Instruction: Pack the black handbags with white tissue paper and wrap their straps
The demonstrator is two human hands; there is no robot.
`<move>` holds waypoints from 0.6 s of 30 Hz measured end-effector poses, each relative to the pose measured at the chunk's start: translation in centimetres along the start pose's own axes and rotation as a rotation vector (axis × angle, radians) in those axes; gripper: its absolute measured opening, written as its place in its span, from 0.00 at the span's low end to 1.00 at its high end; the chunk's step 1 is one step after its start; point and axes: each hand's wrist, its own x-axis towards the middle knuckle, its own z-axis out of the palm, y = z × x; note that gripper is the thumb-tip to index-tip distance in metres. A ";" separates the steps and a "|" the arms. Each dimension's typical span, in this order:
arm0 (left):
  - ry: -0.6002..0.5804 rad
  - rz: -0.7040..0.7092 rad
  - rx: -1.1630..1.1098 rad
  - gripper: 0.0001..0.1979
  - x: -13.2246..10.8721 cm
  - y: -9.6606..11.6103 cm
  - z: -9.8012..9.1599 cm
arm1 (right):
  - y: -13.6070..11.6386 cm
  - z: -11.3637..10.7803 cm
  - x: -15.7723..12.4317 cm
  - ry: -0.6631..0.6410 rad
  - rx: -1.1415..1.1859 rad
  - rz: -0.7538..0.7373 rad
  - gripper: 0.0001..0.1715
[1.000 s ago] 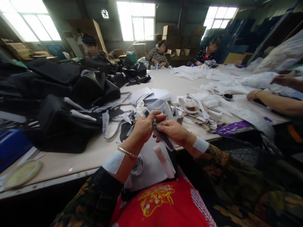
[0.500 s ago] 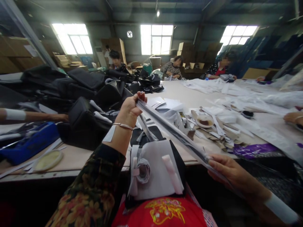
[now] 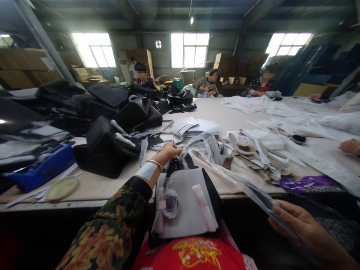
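My right hand [image 3: 298,223] is closed on one end of a long strap wrapped in clear plastic [image 3: 253,189], at the lower right. The strap's film runs slack, in a loop, back towards the bag top. There my left hand [image 3: 168,152] has its fingers pinched together; what lies between them I cannot make out. Against the red apron in front of me rests a black bag [image 3: 211,195]. Its face carries a white sheet [image 3: 185,191], a plastic-wrapped coil [image 3: 170,203] and a foam-wrapped strip [image 3: 203,206].
Black bags [image 3: 107,146] pile up on the left, beside a blue tray [image 3: 45,168] and a round tape roll [image 3: 62,188]. White papers [image 3: 185,125] lie ahead. Cardboard scraps [image 3: 261,161] and plastic sheets cover the right. Several people work beyond the table; a co-worker's hand [image 3: 350,146] shows at right.
My left hand has come down towards the bag top. My right hand has moved right and lower. The strap, earlier stretched taut between them, hangs slack. A co-worker's arm at left is gone from view.
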 end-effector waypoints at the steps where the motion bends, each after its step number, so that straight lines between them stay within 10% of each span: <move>1: -0.010 -0.009 0.053 0.14 -0.2 -0.6 0.8 | -0.2 0.6 0.2 -0.044 0.037 -0.006 0.30; 8: -0.042 0.059 0.348 0.12 -0.2 -1.9 3.5 | -0.5 2.0 0.7 -0.185 0.010 0.023 0.29; 18: -0.135 0.094 0.282 0.10 -0.3 -3.6 3.0 | 6.3 -2.8 -0.6 0.036 0.006 0.164 0.30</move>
